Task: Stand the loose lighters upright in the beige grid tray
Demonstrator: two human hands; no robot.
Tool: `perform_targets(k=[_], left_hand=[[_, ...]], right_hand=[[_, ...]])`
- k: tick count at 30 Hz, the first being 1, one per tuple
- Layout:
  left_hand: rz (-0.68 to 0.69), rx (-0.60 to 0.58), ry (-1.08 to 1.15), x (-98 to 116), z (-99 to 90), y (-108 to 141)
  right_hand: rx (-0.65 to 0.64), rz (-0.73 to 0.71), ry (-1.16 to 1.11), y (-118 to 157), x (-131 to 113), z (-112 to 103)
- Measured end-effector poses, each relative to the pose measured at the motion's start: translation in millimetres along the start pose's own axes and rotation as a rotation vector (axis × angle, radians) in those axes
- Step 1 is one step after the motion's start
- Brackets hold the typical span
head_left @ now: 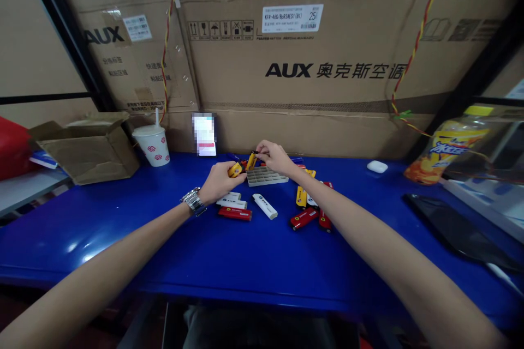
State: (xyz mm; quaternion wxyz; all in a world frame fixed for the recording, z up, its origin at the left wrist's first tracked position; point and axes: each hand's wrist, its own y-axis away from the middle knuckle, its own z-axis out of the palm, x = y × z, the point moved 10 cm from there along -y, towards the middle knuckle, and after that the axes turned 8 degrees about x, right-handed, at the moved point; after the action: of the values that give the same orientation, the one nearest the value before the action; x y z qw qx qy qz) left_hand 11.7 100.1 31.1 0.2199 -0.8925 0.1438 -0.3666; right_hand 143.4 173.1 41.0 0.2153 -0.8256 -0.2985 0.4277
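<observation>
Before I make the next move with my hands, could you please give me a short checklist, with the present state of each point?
1. Left hand holds a yellow lighter: ok.
2. Right hand holds a second yellow lighter at the grid tray: ok.
3. That second lighter seated in a compartment: cannot tell, too small.
4. Area just in front of the tray free of lighters: not ok, a white lighter lies there.
5. Paper cup standing apart from the tray: ok.

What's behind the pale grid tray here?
Beyond the tray, small blue items show at the right, with cardboard farther back. The right hand and its yellow item block part of that space; anything covered there cannot be seen.
</observation>
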Motion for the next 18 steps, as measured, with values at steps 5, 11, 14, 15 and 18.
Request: perform_targets(k=[5,11,14,15,18], left_hand=[[0.000,-0.004,-0.005,-0.4,0.1,-0.1],[0.024,0.000,-0.002,-0.7,0.7,-0.5],[-0.002,0.002,0.004,-2.3,0.6,0.0],[-0.011,0.001,0.009,-2.5,0.7,0.4],[-0.038,-0.015,0.041,-2.8,2.1,1.7]], right_hand=[[-0.049,-0.048,0.060,-1.7,-10.2,9.0],[-0.060,-0.087,0.135,1.7,-19.8,12.6],[-0.053,-0.084,0.167,7.0,-21.2,9.4],[-0.056,-0.086,0.176,8.9,-22.2,8.3],[-0.087,-0.109,0.184,14.7,-29.6,5.8]])
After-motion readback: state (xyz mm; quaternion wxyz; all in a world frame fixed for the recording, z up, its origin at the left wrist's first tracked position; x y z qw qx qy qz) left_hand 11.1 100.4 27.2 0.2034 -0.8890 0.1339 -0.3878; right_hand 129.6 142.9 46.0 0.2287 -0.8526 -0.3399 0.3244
